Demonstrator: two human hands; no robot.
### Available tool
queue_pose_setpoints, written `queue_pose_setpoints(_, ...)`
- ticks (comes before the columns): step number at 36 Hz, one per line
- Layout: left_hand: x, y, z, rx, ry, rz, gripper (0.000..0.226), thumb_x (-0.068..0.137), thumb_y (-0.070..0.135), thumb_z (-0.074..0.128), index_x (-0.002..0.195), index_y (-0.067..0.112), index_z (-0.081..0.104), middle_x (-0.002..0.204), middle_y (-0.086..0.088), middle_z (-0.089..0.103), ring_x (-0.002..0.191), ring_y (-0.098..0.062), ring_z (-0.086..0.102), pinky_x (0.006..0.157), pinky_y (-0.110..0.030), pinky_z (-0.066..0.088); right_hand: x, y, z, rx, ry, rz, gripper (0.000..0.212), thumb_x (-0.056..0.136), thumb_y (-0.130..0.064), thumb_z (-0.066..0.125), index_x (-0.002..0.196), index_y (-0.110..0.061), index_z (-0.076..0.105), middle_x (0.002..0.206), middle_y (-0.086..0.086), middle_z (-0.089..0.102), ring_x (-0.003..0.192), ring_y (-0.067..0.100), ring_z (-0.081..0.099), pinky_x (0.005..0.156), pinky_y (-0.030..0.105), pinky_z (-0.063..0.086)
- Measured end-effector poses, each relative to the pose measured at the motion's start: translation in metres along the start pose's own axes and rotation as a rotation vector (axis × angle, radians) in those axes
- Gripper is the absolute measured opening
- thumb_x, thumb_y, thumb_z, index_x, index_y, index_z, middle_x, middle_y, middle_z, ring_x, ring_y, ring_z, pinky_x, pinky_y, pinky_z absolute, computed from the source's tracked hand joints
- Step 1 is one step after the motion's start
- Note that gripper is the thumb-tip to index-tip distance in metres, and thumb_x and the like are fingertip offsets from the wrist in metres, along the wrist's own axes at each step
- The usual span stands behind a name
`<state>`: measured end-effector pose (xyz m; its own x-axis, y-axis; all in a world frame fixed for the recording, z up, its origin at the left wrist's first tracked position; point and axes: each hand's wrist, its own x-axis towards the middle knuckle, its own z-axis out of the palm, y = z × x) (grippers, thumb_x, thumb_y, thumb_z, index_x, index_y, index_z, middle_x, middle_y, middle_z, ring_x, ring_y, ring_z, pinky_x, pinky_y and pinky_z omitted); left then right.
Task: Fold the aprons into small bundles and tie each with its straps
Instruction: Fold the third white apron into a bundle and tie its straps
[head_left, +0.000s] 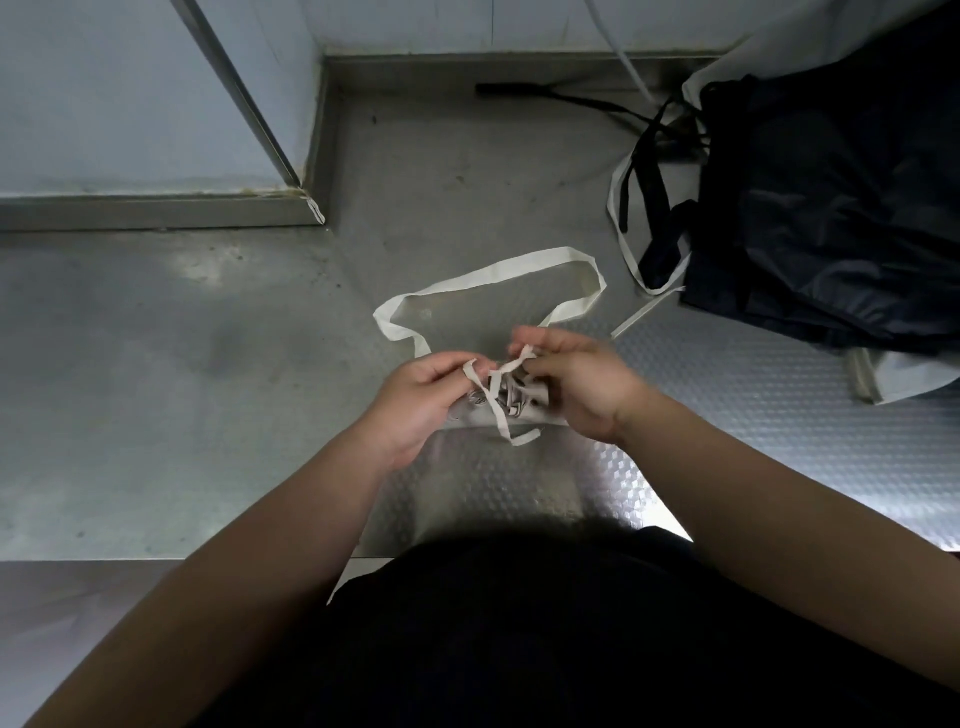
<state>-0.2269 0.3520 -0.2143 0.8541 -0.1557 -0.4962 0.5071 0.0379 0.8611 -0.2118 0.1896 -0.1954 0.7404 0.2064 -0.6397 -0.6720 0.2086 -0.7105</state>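
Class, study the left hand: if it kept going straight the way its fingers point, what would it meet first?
The left hand points right, so it would probably meet the folded apron first, just past the strap it pinches; the right hand lies beyond.

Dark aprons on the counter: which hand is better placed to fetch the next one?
Probably the right hand: the dark aprons lie on its side, farther from the left hand. Both hands now pinch the pale straps.
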Motion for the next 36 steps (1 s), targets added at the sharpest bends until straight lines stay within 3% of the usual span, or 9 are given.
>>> queue_pose_setpoints(4, 0.004, -0.003, 0.000, -0.106, 0.115, 0.028, 0.017, 0.094, 0.011, 0.052, 0.081, 0.014, 0.062, 0.073, 0.004, 0.066, 0.071, -0.009, 0.061, 0.071, -0.022, 0.050, -0.005, 0.002, -0.003, 0.210, 0.134, -0.109, 0.032, 0.088, 0.008, 0.052, 0.093, -0.023, 0.058, 0.072, -0.005, 0.062, 0.062, 0.009, 0.059, 0.057, 0.020, 0.050)
queue_pose_setpoints(8, 0.001, -0.007, -0.002, -0.165, 0.271, 0.099, 0.024, 0.097, 0.012, 0.048, 0.076, 0.018, 0.059, 0.074, -0.001, 0.058, 0.066, -0.012, 0.054, 0.059, -0.022, 0.047, -0.003, 0.024, -0.007, -0.277, 0.379, -0.250, 0.017, 0.088, -0.015, 0.065, 0.105, -0.016, 0.062, 0.092, -0.003, 0.065, 0.091, 0.018, 0.065, 0.089, 0.036, 0.053)
queue_pose_setpoints(12, -0.005, -0.014, -0.003, -0.209, 0.329, 0.107, 0.036, 0.097, 0.014, 0.046, 0.068, 0.026, 0.063, 0.079, -0.011, 0.049, 0.077, -0.026, 0.049, 0.067, -0.035, 0.045, -0.006, 0.034, -0.013, -0.508, 0.499, -0.299, 0.023, 0.085, -0.031, 0.068, 0.071, -0.024, 0.052, 0.072, -0.003, 0.060, 0.070, 0.016, 0.058, 0.071, 0.036, 0.052)
queue_pose_setpoints(18, -0.008, -0.019, -0.006, -0.201, 0.437, 0.092, 0.030, 0.099, 0.024, 0.047, 0.071, 0.020, 0.059, 0.066, 0.007, 0.062, 0.076, -0.020, 0.061, 0.070, -0.036, 0.045, -0.009, 0.044, -0.015, -0.778, 0.510, -0.391, 0.022, 0.089, -0.009, 0.057, 0.072, -0.019, 0.047, 0.064, -0.011, 0.047, 0.061, 0.009, 0.046, 0.064, 0.020, 0.034)
queue_pose_setpoints(22, -0.010, -0.024, -0.008, -0.078, 0.579, 0.087, 0.029, 0.097, 0.016, 0.048, 0.072, 0.022, 0.062, 0.074, 0.005, 0.062, 0.075, -0.013, 0.056, 0.069, -0.024, 0.044, -0.013, 0.048, -0.014, -0.903, 0.526, -0.503, 0.019, 0.085, 0.006, 0.051, 0.075, -0.011, 0.051, 0.072, 0.002, 0.050, 0.069, 0.017, 0.043, 0.059, 0.019, 0.023)
queue_pose_setpoints(27, -0.006, -0.039, -0.019, 0.052, 0.694, 0.021, 0.030, 0.089, 0.033, 0.053, 0.063, 0.023, 0.062, 0.075, -0.005, 0.062, 0.074, -0.020, 0.055, 0.073, -0.033, 0.047, -0.015, 0.052, -0.018, -1.065, 0.546, -0.497, 0.017, 0.082, 0.012, 0.044, 0.079, 0.004, 0.059, 0.086, 0.019, 0.058, 0.074, 0.019, 0.040, 0.060, 0.019, 0.019)
queue_pose_setpoints(30, -0.009, -0.043, -0.027, 0.359, 0.707, 0.023, 0.040, 0.082, 0.044, 0.049, 0.060, 0.012, 0.056, 0.062, -0.015, 0.056, 0.065, -0.029, 0.054, 0.063, -0.034, 0.048, -0.013, 0.055, -0.024, -1.142, 0.569, -0.367, 0.016, 0.091, 0.002, 0.045, 0.089, 0.000, 0.061, 0.095, 0.016, 0.060, 0.076, 0.020, 0.044, 0.064, 0.022, 0.024)
queue_pose_setpoints(32, -0.014, -0.041, -0.032, 0.637, 0.697, 0.049, 0.041, 0.089, 0.033, 0.054, 0.056, 0.010, 0.044, 0.053, -0.006, 0.046, 0.061, -0.027, 0.047, 0.053, -0.031, 0.032, -0.011, 0.054, -0.027, -1.162, 0.573, -0.317, 0.017, 0.095, -0.007, 0.046, 0.093, -0.001, 0.062, 0.098, 0.017, 0.062, 0.078, 0.026, 0.051, 0.065, 0.025, 0.029)
queue_pose_setpoints(36, -0.015, -0.034, -0.042, 0.744, 0.766, 0.005, 0.026, 0.087, 0.037, 0.059, 0.072, 0.016, 0.060, 0.078, -0.006, 0.065, 0.080, -0.028, 0.058, 0.065, -0.028, 0.039, -0.011, 0.048, -0.028, -1.115, 0.580, -0.215, 0.026, 0.097, -0.027, 0.049, 0.101, -0.005, 0.062, 0.099, 0.015, 0.064, 0.089, 0.030, 0.058, 0.069, 0.027, 0.035)
